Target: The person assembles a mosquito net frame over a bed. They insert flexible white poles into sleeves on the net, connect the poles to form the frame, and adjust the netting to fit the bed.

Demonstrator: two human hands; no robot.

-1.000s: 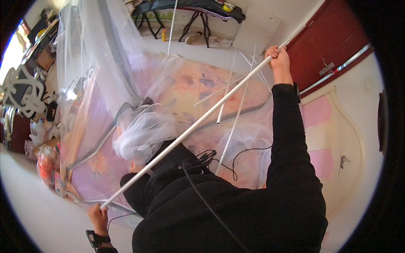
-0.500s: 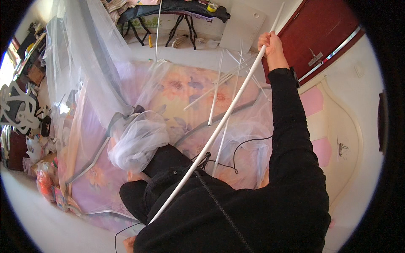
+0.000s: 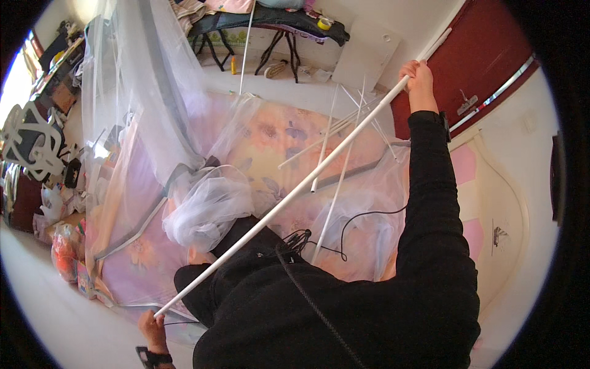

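Bright bedroom, netting over the bed, one long pole across both hands

Pale floor runs along the left side, where a plastic bag (image 3: 66, 252) with orange contents sits near a white curved frame (image 3: 37, 144). Next comes sheer white netting (image 3: 132, 80), hanging over the floral bed (image 3: 270, 132) and bunched into a loose heap (image 3: 206, 209) near the person's legs.

At lower left, the left hand (image 3: 152, 327) is closed around the near end of a long white pole (image 3: 295, 190). It is low, with a black band at the wrist and most of that forearm out of view. From there the pole slants up to the right, passing in front of the dark-clothed lap and above the bed, where a black cable (image 3: 369, 213) and several thinner tubes (image 3: 314, 186) lie.

Farther right, the right hand (image 3: 418, 77) wraps the pole just short of its far end, the arm reaching forward, nearly straight, close to a red door (image 3: 491, 43) and a cream-and-pink headboard (image 3: 501, 184).

The step in hand looks like steadying and angling the pole; the next move seems to call for both hands working together, its far end kept off the door.
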